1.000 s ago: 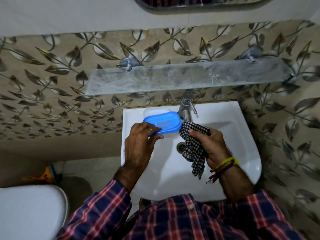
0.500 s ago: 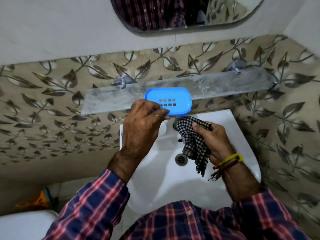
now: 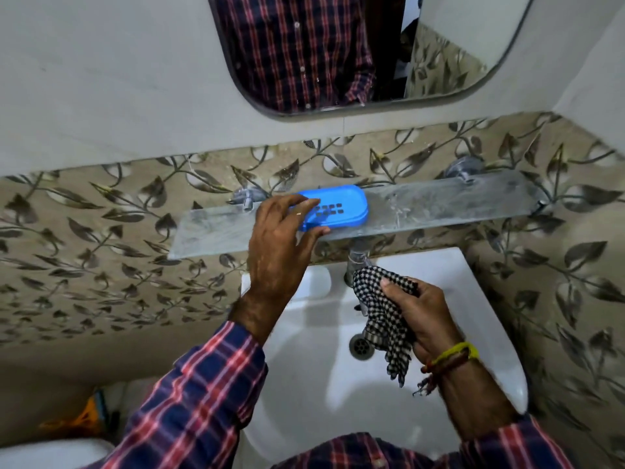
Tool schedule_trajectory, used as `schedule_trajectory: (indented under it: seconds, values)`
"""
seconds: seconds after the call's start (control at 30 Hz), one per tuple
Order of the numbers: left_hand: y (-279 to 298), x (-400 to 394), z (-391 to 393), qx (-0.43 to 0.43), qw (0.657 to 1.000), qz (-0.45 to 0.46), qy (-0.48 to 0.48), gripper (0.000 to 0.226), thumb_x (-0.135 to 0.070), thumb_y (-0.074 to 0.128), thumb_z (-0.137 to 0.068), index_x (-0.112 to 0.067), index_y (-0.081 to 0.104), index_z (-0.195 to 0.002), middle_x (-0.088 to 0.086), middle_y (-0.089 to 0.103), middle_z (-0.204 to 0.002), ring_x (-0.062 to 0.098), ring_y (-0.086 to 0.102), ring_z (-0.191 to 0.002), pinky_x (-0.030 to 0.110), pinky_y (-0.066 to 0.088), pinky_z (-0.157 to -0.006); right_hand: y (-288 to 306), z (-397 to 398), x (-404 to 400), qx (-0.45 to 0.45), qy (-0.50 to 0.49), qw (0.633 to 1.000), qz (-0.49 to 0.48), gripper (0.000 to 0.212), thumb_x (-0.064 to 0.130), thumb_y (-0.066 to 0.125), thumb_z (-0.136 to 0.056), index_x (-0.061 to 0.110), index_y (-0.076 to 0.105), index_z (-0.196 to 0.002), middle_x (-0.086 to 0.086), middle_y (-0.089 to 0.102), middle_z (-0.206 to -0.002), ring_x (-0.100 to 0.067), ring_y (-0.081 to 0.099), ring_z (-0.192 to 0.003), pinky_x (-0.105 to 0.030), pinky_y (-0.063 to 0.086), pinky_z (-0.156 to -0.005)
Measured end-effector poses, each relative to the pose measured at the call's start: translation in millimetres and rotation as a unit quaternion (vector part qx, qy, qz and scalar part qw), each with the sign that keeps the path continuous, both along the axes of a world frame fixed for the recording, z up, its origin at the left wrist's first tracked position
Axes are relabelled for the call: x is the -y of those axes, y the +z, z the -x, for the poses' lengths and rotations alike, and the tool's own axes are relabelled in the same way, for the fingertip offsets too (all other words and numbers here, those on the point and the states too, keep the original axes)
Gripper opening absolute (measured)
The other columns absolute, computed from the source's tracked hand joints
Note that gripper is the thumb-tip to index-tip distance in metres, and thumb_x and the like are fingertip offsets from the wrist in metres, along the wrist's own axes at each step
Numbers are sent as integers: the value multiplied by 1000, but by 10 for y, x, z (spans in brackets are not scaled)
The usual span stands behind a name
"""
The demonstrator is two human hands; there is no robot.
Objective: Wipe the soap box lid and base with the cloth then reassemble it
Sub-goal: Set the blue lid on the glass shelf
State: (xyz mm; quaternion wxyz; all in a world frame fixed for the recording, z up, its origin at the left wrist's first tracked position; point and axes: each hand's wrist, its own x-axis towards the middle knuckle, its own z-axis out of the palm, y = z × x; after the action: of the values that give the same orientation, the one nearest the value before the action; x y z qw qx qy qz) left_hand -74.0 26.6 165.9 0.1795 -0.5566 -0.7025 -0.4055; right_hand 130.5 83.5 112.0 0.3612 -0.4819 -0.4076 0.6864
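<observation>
Moved: soap box point(image 3: 333, 207) has gone up from over the washbasin point(image 3: 487, 319) onto the glass shelf point(image 3: 439, 204); a second ago it was in the air at the basin's back edge.
Left hand point(image 3: 280, 245): fingers spread loosely over the blue box's left end, thumb at its front edge; whether it grips or only touches, I cannot tell.
Soap box: closed, slotted face up, lying on the shelf left of middle.
Tap point(image 3: 356, 260): under the shelf.
Cloth point(image 3: 385, 319): black-and-white checked, hanging over the basin.
Right hand point(image 3: 422, 319): fingers curled round the bunched cloth.
</observation>
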Motion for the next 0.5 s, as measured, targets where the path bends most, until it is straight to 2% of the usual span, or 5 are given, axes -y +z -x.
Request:
schedule_trajectory:
  seconds: [0.13,0.23,0.3,0.4,0.5]
  values:
    - [-354,273,-94,-37,995,-81,-35,30,-24,79,-90,-7,72,-113,11,73,-107,28,63,-101,24,38,-102,-10,20,-16,-17,6,1000,10,20,6,70,-86,-6,70,-102,-30,71,-98,-52,66,-96,-66,52,-87]
    - [-767,415,-149,4,998,7,-62,26,-26,77,-90,-11,72,-110,5,74,-107,24,62,-102,21,41,-100,-4,39,-4,-14,36,999,1,26,7,75,-82,-8,69,-101,-32,70,-99,-53,66,-93,-65,52,-86]
    - [-1002,452,-115,77,993,74,-47,30,-28,78,-89,-15,69,-115,1,72,-114,20,60,-108,33,52,-93,-9,46,-1,5,58,998,-10,29,7,80,-76,-9,68,-97,-30,71,-94,-43,69,-81,-57,56,-79]
    - [-1283,441,81,203,966,158,-6,55,-32,81,-84,-16,60,-132,3,64,-132,23,54,-122,47,51,-99,-49,34,-11,35,66,997,-14,29,3,83,-71,-7,68,-94,-21,73,-85,-29,68,-70,-42,59,-68]
    - [-1480,402,368,281,917,282,19,100,-40,90,-70,-16,38,-152,7,45,-154,27,39,-142,38,31,-118,-106,-18,-34,40,52,998,-9,20,1,80,-73,-2,70,-90,-18,75,-83,-28,70,-69,-36,60,-64]
